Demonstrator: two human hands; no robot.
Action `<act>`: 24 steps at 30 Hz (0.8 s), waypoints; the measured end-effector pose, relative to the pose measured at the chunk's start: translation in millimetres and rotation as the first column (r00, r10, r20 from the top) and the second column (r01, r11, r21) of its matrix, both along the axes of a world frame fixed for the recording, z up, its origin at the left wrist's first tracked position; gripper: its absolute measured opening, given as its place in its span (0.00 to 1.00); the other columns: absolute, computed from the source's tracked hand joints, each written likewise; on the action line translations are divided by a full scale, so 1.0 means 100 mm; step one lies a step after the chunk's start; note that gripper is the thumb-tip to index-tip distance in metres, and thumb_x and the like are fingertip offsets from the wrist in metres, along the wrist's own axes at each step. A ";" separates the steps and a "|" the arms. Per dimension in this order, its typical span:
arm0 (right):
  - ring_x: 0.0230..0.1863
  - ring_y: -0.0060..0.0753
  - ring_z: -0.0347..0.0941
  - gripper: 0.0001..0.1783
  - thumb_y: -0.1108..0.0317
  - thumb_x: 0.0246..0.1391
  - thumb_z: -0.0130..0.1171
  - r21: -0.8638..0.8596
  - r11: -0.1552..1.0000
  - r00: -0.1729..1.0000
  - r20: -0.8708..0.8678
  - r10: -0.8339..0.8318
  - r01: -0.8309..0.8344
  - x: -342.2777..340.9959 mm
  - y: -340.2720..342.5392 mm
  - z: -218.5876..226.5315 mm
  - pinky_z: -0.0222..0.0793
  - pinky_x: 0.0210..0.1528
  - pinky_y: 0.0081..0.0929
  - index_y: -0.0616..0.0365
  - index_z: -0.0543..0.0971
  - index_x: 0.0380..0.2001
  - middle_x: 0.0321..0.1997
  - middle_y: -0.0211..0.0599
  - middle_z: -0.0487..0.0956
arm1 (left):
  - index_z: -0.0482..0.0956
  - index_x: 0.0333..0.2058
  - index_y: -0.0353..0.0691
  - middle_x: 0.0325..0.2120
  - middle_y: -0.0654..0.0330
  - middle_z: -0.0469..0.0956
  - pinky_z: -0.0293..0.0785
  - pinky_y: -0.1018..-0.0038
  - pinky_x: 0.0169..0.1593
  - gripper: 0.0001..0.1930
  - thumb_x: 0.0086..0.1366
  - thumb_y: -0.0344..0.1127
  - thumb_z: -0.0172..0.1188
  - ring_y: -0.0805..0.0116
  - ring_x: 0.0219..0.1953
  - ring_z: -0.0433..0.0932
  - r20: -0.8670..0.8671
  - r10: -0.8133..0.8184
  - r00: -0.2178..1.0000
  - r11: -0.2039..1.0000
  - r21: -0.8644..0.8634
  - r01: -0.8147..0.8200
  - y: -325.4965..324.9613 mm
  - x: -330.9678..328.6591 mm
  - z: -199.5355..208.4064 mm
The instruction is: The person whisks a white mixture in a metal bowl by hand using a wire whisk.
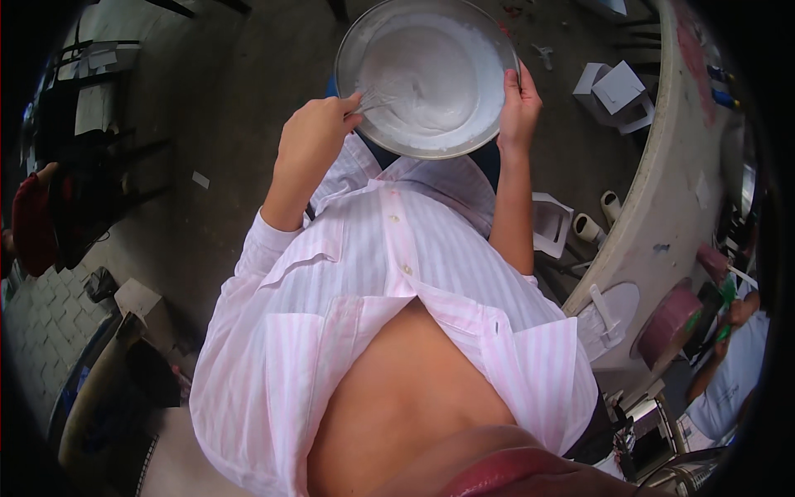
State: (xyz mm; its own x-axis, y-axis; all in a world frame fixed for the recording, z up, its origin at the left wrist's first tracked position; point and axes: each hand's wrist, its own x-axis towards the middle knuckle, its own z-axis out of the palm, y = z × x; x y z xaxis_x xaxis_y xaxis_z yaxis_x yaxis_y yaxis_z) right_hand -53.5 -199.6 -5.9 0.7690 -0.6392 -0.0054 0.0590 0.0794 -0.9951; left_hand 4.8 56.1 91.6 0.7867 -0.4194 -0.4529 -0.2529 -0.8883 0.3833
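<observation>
A wide metal bowl (345,76) with white creamy mixture (435,70) rests over my lap at the top of the view. My left hand (315,132) is closed round the handle of a wire whisk (379,99), whose wires dip into the mixture at the bowl's left side. On the opposite side my right hand (520,108) grips the rim, its thumb over the edge and its other fingers largely out of sight behind the bowl. Swirl marks show in the mixture, and a thin white film coats the inner wall.
A long pale table (638,207) curves down my right side, bearing a round pink cake (667,323) and a white stand (611,319). Beyond it, a person in white (727,381) holds something green. White boxes (614,93) stand by the table; dark chairs (99,157) are at left.
</observation>
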 end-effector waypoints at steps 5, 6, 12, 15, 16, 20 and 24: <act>0.51 0.24 0.72 0.19 0.69 0.65 0.49 0.058 0.998 1.000 0.001 0.016 -0.016 0.03 -0.02 -0.03 0.63 0.56 0.20 0.67 0.72 0.56 0.52 0.39 0.78 | 0.76 0.53 0.45 0.30 0.48 0.80 0.73 0.63 0.38 0.18 0.64 0.38 0.57 0.50 0.31 0.79 0.038 -0.211 0.977 0.946 -0.243 0.214 -0.20 -0.16 -0.12; 0.51 0.24 0.72 0.19 0.69 0.65 0.49 0.020 1.000 1.000 0.000 -0.006 0.006 0.03 -0.03 -0.04 0.63 0.56 0.20 0.67 0.72 0.56 0.52 0.39 0.78 | 0.76 0.53 0.45 0.30 0.48 0.80 0.73 0.63 0.38 0.18 0.64 0.38 0.57 0.50 0.31 0.79 0.043 -0.218 0.975 0.943 -0.247 0.221 -0.19 -0.10 -0.11; 0.51 0.24 0.72 0.20 0.69 0.66 0.49 0.110 0.994 0.999 0.037 -0.001 -0.003 0.08 -0.05 -0.04 0.63 0.56 0.20 0.67 0.72 0.57 0.52 0.39 0.78 | 0.77 0.53 0.46 0.29 0.48 0.80 0.73 0.62 0.37 0.18 0.64 0.37 0.58 0.50 0.30 0.78 0.164 -0.210 0.964 0.924 -0.290 0.251 -0.39 -0.06 -0.18; 0.51 0.24 0.72 0.19 0.69 0.66 0.49 0.007 1.000 1.000 -0.013 -0.022 0.022 0.01 -0.03 -0.03 0.64 0.56 0.20 0.67 0.72 0.56 0.52 0.39 0.78 | 0.76 0.54 0.47 0.28 0.48 0.80 0.73 0.63 0.36 0.18 0.65 0.36 0.56 0.50 0.28 0.78 0.028 -0.158 0.987 0.980 -0.121 0.160 -0.20 0.04 -0.01; 0.51 0.24 0.72 0.19 0.69 0.66 0.49 0.007 1.000 1.000 -0.015 -0.027 0.027 0.03 -0.05 -0.01 0.64 0.56 0.20 0.67 0.72 0.56 0.52 0.39 0.78 | 0.76 0.54 0.49 0.28 0.49 0.80 0.73 0.63 0.37 0.18 0.65 0.36 0.56 0.50 0.29 0.78 -0.013 -0.035 0.999 0.999 -0.023 0.035 -0.20 0.07 0.00; 0.49 0.22 0.72 0.19 0.68 0.66 0.49 0.052 0.999 1.000 0.011 0.001 -0.002 0.06 -0.04 -0.04 0.64 0.55 0.20 0.66 0.73 0.56 0.49 0.37 0.79 | 0.76 0.54 0.48 0.27 0.49 0.80 0.73 0.63 0.35 0.19 0.65 0.37 0.57 0.50 0.27 0.78 0.137 -0.240 0.961 0.924 -0.271 0.269 -0.21 -0.13 -0.23; 0.47 0.21 0.72 0.18 0.68 0.65 0.50 0.009 1.000 1.000 0.019 -0.006 0.005 0.02 -0.01 -0.01 0.65 0.53 0.20 0.65 0.74 0.55 0.47 0.35 0.80 | 0.75 0.54 0.50 0.27 0.44 0.77 0.72 0.62 0.37 0.18 0.65 0.36 0.56 0.47 0.30 0.77 0.132 -0.025 0.991 0.998 -0.051 0.032 -0.03 -0.09 -0.10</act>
State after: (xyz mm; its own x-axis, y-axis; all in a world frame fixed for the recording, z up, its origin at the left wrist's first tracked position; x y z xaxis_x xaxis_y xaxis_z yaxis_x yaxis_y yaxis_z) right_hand -51.0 -201.0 -6.6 0.7655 -0.6434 0.0041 0.0789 0.0876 -0.9930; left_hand -4.2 52.6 81.5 0.8255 -0.4630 -0.3228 -0.3292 -0.8595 0.3911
